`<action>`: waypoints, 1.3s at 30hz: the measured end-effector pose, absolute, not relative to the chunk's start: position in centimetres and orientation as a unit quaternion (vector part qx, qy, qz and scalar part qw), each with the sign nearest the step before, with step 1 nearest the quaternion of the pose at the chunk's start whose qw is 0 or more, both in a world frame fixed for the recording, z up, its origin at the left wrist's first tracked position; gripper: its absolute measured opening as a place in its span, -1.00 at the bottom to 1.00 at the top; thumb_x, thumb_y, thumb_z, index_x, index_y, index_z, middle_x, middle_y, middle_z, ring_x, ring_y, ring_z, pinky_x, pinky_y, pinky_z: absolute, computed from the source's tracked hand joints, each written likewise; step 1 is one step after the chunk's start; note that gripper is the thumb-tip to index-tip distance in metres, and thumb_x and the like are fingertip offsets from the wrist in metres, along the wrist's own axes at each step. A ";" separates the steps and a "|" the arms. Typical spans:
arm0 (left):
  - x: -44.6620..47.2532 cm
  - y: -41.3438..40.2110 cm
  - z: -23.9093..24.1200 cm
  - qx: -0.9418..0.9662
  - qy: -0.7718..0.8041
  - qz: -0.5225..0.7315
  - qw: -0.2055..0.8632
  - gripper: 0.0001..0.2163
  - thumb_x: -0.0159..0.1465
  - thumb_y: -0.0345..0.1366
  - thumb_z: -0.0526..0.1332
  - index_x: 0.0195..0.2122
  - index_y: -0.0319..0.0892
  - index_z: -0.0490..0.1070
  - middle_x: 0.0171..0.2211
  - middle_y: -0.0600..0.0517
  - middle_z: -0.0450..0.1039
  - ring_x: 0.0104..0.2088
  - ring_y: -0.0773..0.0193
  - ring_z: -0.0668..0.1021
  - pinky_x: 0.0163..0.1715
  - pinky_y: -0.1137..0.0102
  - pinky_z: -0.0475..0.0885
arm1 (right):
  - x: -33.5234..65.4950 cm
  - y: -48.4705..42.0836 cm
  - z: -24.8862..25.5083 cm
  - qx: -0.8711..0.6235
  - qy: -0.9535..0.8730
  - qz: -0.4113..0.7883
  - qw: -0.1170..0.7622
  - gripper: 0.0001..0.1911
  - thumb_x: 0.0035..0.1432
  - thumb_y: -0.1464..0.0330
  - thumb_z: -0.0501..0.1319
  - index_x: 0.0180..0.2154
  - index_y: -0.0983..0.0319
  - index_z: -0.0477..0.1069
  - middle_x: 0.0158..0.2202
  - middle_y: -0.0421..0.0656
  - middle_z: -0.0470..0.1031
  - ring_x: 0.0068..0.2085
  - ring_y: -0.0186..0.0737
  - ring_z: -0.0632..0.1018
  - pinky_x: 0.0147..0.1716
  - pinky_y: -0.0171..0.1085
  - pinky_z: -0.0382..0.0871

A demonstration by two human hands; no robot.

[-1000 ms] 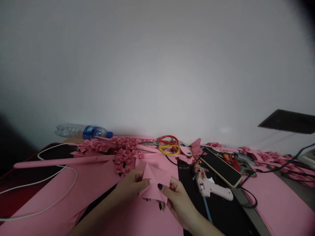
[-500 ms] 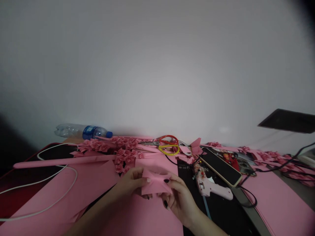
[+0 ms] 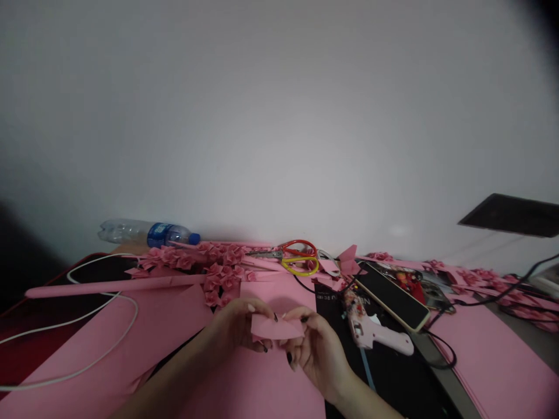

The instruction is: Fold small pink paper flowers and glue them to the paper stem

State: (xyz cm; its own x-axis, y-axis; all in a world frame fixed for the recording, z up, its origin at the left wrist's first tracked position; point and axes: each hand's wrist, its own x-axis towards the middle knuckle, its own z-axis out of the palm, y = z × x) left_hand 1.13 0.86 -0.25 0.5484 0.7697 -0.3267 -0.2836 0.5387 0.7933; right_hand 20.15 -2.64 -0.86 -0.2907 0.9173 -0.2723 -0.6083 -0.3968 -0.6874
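Between my two hands is a small folded piece of pink paper (image 3: 276,330), held just above the pink sheets (image 3: 266,378). My left hand (image 3: 239,323) grips its left side, fingers closed around the edge. On the right side my right hand (image 3: 313,343) pinches it, with the index finger along the top and the other fingers curled below. Both index fingertips meet near the middle of the paper's upper edge. Beyond the hands lie pink paper flowers (image 3: 220,278) and scissors (image 3: 300,257) with one red and one yellow handle.
A pink glue gun (image 3: 378,334) and a phone (image 3: 395,297) lie to the right, with black cables around them. More pink sheets (image 3: 493,355) are at far right. A pink paper tube (image 3: 109,287), a white cable (image 3: 100,378) and a plastic bottle (image 3: 148,233) lie left, near the wall.
My index fingers have moved inward to the middle of the paper's top edge. The paper has tipped, and its upper part now looks folded over and shorter.
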 end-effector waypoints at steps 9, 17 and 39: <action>1.2 0.5 -0.4 0.504 0.402 0.292 0.707 -0.74 0.12 -0.13 0.35 -0.30 -0.17 0.39 -0.51 0.09 0.52 -0.50 0.25 0.60 -0.48 0.41 0.50 | 19.4 -3.1 -1.1 -0.405 -0.369 0.689 0.474 -0.55 0.00 0.21 0.43 -0.14 0.29 0.39 -0.70 -0.28 0.44 -0.68 -0.32 0.49 -0.76 -0.47 0.36; 1.2 0.9 -0.3 0.519 0.405 0.311 0.685 -0.60 0.11 -0.06 0.36 -0.13 -0.21 0.43 -0.41 0.05 0.47 -0.49 0.31 0.54 -0.60 0.50 0.48 | 19.6 -2.9 -1.6 -0.408 -0.410 0.667 0.469 -0.51 0.10 0.16 0.36 -0.06 0.33 0.32 -0.69 -0.31 0.45 -0.72 -0.39 0.45 -0.74 -0.49 0.37; 1.3 0.9 -0.1 0.489 0.483 0.354 0.634 -0.58 0.06 0.01 0.39 -0.14 -0.14 0.61 0.03 -0.09 0.51 -0.09 0.01 0.56 -0.36 0.36 0.61 | 19.9 -3.3 -0.7 -0.365 -0.427 0.612 0.557 -0.70 0.10 0.27 0.34 -0.14 0.13 0.33 -0.11 -0.17 0.50 -0.49 -0.38 0.56 -0.45 -0.32 0.45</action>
